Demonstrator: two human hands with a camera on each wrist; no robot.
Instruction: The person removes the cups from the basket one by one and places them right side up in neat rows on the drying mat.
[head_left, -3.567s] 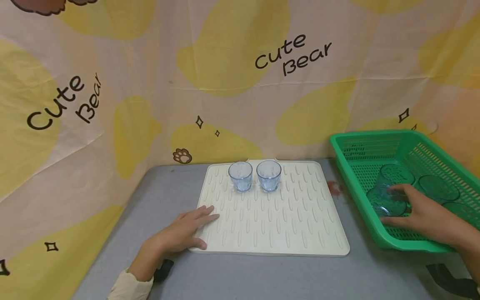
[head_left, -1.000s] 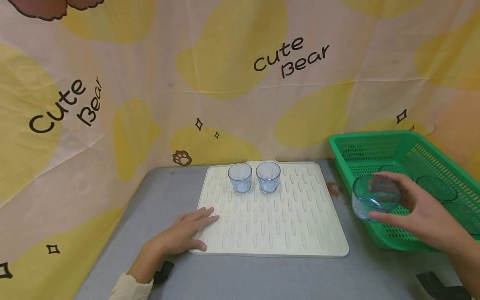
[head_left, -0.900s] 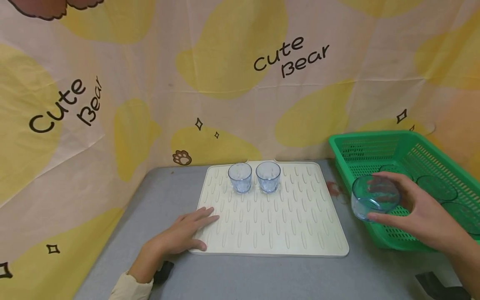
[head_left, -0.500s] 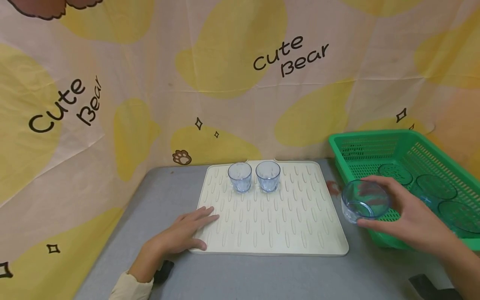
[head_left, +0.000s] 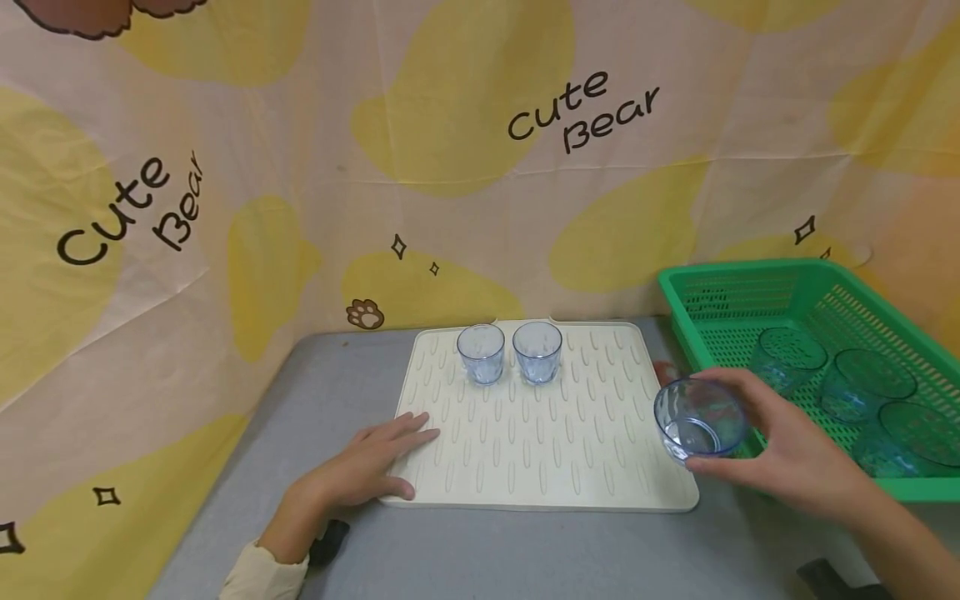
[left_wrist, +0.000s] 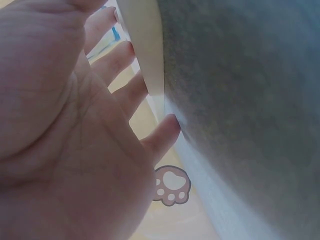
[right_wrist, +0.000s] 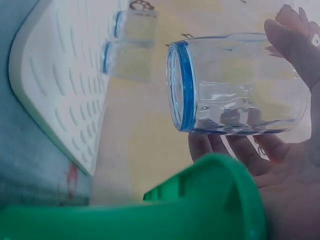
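My right hand (head_left: 787, 450) grips a clear bluish drinking glass (head_left: 701, 421), thumb on the near side and fingers around the far side. The glass is upright and overlaps the right edge of the white ribbed mat (head_left: 570, 467) in the head view. In the right wrist view, the glass (right_wrist: 235, 85) shows a thick blue base. My left hand (head_left: 367, 462) rests with spread fingers on the mat's left front corner. Two matching glasses stand side by side toward the mat's back, a left one (head_left: 481, 357) and a right one (head_left: 537, 354).
A green plastic basket (head_left: 750, 265) at the right holds three more glasses, one farther back (head_left: 787, 354), one in the middle (head_left: 866, 387) and one nearer (head_left: 911, 442). Its rim lies just beneath my right forearm. A patterned cloth (head_left: 450, 125) hangs behind the grey table (head_left: 525, 554).
My right hand has lifted a glass out of the green basket and carried it left, over its rim to the mat's right edge. The left hand has stayed on the mat.
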